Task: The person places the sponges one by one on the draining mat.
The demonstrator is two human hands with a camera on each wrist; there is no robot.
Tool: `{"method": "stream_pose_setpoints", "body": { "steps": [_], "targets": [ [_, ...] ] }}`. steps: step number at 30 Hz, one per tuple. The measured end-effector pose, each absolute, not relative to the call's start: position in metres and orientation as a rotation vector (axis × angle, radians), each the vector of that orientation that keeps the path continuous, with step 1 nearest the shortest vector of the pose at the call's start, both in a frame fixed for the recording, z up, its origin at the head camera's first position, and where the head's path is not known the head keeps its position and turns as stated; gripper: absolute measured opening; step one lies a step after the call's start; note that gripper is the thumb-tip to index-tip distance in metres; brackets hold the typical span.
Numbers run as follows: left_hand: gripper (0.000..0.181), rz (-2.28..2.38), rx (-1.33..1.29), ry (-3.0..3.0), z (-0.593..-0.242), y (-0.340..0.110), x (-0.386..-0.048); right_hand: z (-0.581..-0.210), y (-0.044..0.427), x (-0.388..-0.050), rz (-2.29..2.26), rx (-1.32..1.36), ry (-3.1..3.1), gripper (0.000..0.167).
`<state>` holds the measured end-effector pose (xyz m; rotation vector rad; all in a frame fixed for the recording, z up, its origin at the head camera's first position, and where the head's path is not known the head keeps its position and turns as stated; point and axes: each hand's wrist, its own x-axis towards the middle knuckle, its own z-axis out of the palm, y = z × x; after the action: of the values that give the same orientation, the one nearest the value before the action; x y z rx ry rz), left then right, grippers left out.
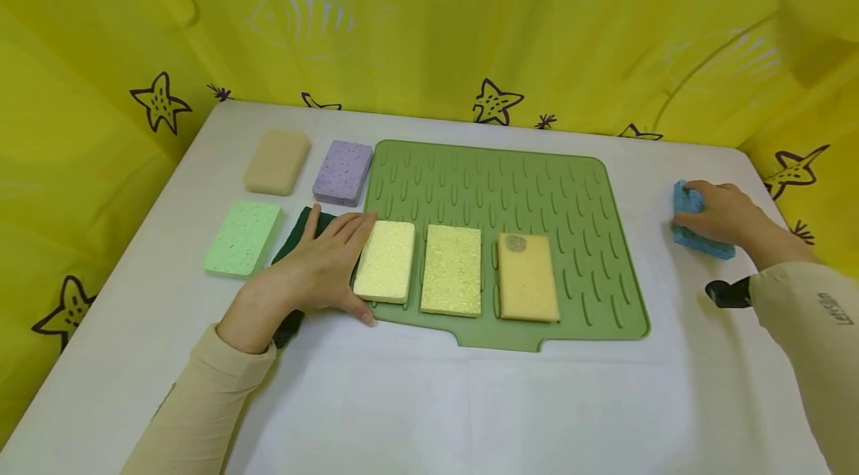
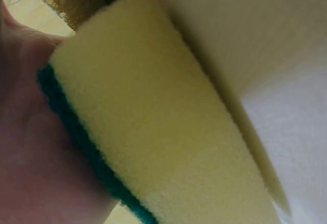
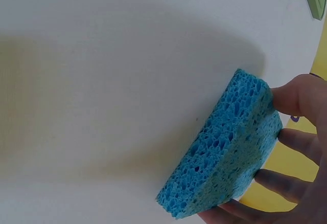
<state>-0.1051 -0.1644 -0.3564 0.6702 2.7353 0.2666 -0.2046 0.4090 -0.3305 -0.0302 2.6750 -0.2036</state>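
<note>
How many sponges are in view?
8: beige sponge, purple sponge and mint sponge left of the mat; green-topped sponge under the left hand; pale sponge, yellow sponge and tan sponge on the mat; blue sponge in the right hand. The hands may hide more.

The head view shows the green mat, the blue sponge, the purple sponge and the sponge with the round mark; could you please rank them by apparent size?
1. Green mat
2. Sponge with the round mark
3. Purple sponge

Unranked: the blue sponge, because the right hand covers part of it.
</note>
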Motion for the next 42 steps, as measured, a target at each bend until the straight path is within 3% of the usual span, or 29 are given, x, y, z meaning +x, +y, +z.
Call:
{"method": "stream_pose_setpoints", "body": {
  "steps": [42],
  "targets": [
    [0.149,0.258,0.667,2.730,-0.357,-0.165,-0.105,-0.312,0.372,-0.161,-0.246,-0.139,2.896,0.073]
  ]
}}
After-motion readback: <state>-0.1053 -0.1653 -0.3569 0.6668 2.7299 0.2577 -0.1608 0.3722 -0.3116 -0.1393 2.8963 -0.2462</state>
